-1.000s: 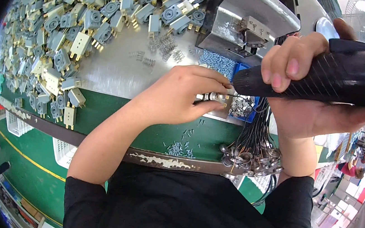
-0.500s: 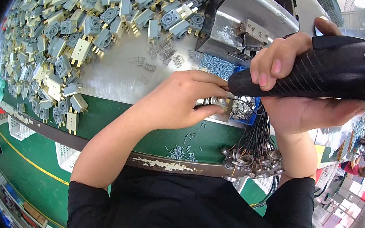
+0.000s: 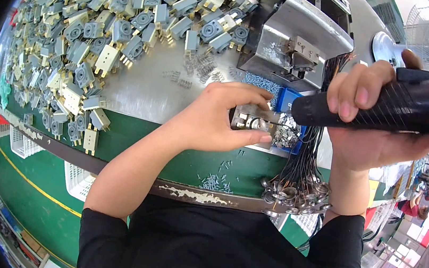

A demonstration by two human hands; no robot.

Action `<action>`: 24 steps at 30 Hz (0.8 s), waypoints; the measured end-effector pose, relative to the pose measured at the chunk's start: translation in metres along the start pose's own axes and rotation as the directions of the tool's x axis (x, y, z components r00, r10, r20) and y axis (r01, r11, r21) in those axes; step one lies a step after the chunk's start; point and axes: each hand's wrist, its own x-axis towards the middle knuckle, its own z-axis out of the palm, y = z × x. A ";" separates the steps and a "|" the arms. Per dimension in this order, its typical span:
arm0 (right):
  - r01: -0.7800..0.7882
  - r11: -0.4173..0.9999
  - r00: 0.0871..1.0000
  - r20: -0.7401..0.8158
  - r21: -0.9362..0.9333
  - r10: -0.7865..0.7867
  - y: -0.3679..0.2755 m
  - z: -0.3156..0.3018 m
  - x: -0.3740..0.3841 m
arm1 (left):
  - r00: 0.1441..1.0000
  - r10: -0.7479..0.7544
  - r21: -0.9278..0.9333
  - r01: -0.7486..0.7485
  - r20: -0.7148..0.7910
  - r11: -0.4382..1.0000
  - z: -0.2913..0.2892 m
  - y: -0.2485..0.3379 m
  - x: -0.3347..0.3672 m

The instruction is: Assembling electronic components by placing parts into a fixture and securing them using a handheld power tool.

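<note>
My right hand [image 3: 360,144] is wrapped round the thick black body of an electric screwdriver [image 3: 411,104]. Its nose points left, toward my left hand. My left hand [image 3: 222,116] curves round a small metal fixture [image 3: 243,117], fingers at its far side and thumb at its near side. On that fixture sits a round shiny metal part [image 3: 258,124], from which a black wire runs right. The screwdriver's nose is a short way right of my left fingertips, apart from the metal part. Its bit does not show clearly.
Grey-and-cream switch-like units [image 3: 107,59] are heaped at the left. Loose springs [image 3: 198,68], blue-tinted screws [image 3: 258,80] and a blue bin [image 3: 287,97] of small metal pieces lie beyond my hands. Wired round metal parts [image 3: 292,194] hang at the table edge, near scattered screws [image 3: 214,182]. A steel housing [image 3: 296,31] stands behind.
The screwdriver has moved right, away from my left fingertips, with my right hand. My left fingers and thumb have spread a little, exposing more of the metal fixture and round part.
</note>
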 end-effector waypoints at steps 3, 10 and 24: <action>-0.007 0.999 1.000 -0.013 -0.032 0.007 -0.004 0.010 -0.002 | 0.999 -0.015 -0.072 0.012 -0.046 0.997 0.005 -0.001 0.002; -0.037 0.999 0.999 0.020 0.014 0.037 -0.001 0.016 -0.002 | 0.998 0.061 -0.143 -0.064 -0.025 0.988 0.005 -0.008 -0.002; -0.093 0.995 0.994 0.059 0.034 0.091 -0.002 0.022 -0.005 | 0.983 0.149 -0.077 -0.158 -0.107 0.984 0.009 -0.008 -0.004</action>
